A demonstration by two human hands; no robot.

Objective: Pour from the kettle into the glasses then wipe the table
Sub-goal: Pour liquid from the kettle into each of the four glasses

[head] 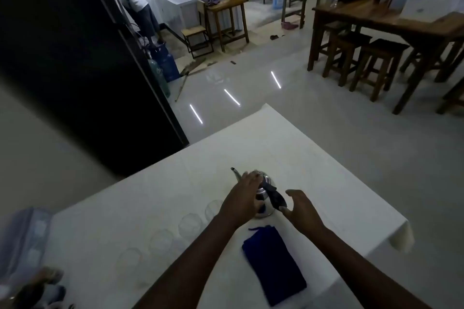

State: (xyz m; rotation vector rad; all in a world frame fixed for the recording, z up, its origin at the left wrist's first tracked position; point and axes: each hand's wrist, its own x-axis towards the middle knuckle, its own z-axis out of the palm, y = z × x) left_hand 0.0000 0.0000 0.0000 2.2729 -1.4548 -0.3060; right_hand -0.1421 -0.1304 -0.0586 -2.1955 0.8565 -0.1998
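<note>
A shiny steel kettle [264, 210] with a black handle and thin spout stands on the white-clothed table [326, 183]. My left hand [244, 194] lies over the kettle's lid and left side, fingers spread on it. My right hand [300, 204] hovers just right of the black handle, fingers apart, holding nothing. Several clear glasses stand in a row running left from the kettle, the nearest glass [213, 208] partly behind my left forearm, another glass [190, 226] beside it. A folded dark blue cloth [273, 263] lies flat in front of the kettle.
A blurred bluish object [22, 241] sits at the table's left edge. Beyond the table lies a glossy pale floor [251, 78]. A wooden table with stools [381, 40] stands at the right. A dark wall panel [75, 57] rises at left, a person bending behind it.
</note>
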